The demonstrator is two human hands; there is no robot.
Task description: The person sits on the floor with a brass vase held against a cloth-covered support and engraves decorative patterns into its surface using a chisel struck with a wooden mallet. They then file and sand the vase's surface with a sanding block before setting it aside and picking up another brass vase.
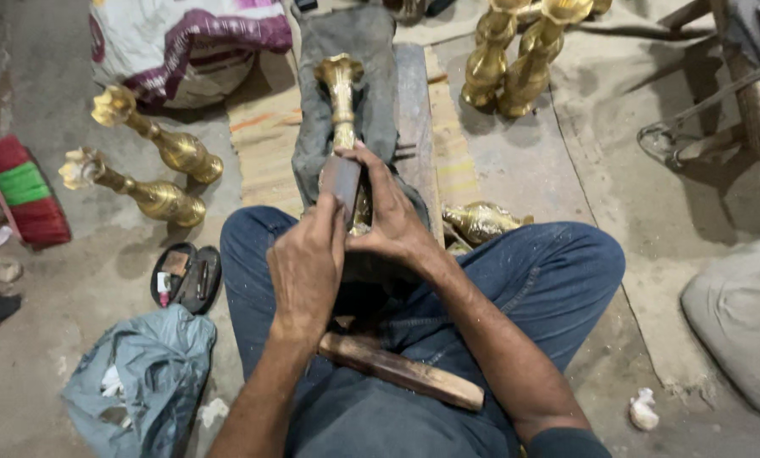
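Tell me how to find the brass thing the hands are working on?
Find the person's blue-jeaned legs, then the grey cloth between them. On it lies a brass stand, with the left hand and right hand pressing a dark block against it. The other stands lie untouched on the floor.

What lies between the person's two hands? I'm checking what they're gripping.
In the head view, a dark flat block sits pinched between the left hand and right hand, pressed against the brass vase lying on grey cloth.

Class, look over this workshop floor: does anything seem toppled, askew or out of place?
Yes. Two brass stands lie tipped on their sides on the bare floor at left, while another pair at top right stands nearly upright. A wooden-handled tool rests loose across the person's lap, below the left hand and right hand.
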